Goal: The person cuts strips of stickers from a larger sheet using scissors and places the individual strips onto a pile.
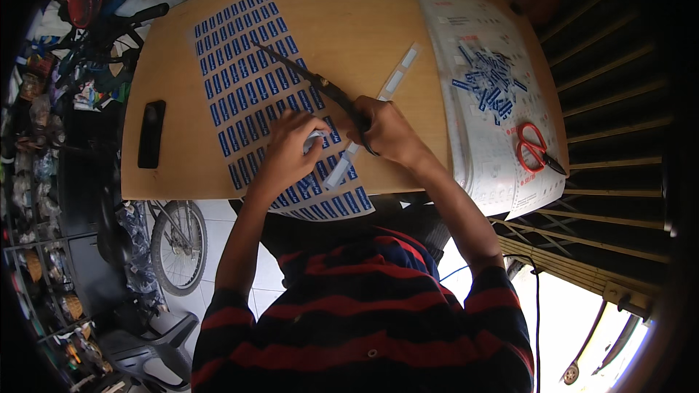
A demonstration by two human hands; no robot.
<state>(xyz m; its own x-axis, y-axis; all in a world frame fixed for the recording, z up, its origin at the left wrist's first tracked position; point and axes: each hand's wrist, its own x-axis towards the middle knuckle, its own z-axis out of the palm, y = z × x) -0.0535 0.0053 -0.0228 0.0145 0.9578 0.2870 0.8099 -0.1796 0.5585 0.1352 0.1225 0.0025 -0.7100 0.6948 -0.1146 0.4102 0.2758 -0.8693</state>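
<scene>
My right hand is closed around the handles of black scissors, whose long blades point away to the far left over a sheet of blue labels. The labels sit in rows on the sheet, which lies on the table. My left hand is curled over the sheet's near half, with a small whitish piece between thumb and fingers; its kind is hard to make out. A narrow strip with white blocks runs slantwise under my right hand, and its near end overlaps the sheet.
On the right, a printed white sheet holds a pile of cut blue labels and red-handled scissors. A black phone lies at the left of the wooden table. A bicycle wheel stands below left.
</scene>
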